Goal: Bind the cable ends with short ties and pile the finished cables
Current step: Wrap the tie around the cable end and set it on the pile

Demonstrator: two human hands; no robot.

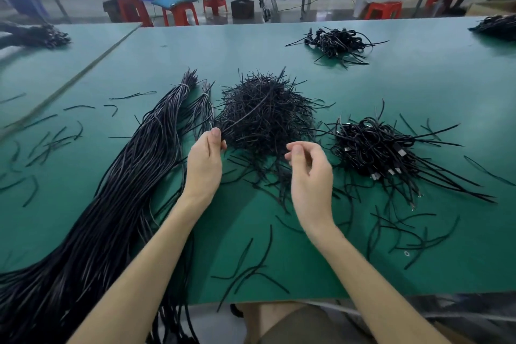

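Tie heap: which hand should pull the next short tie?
Right. The right hand hangs loosely curled, seemingly empty, at the tie heap's near edge. The left hand is occupied, pinching a strand by the heap's left side.

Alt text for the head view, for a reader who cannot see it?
The left hand pinches a thin strand at the edge of a tie heap on a green table; the right hand hovers beside it, fingers curled. Long cables lie left, a pile of tied cables right.
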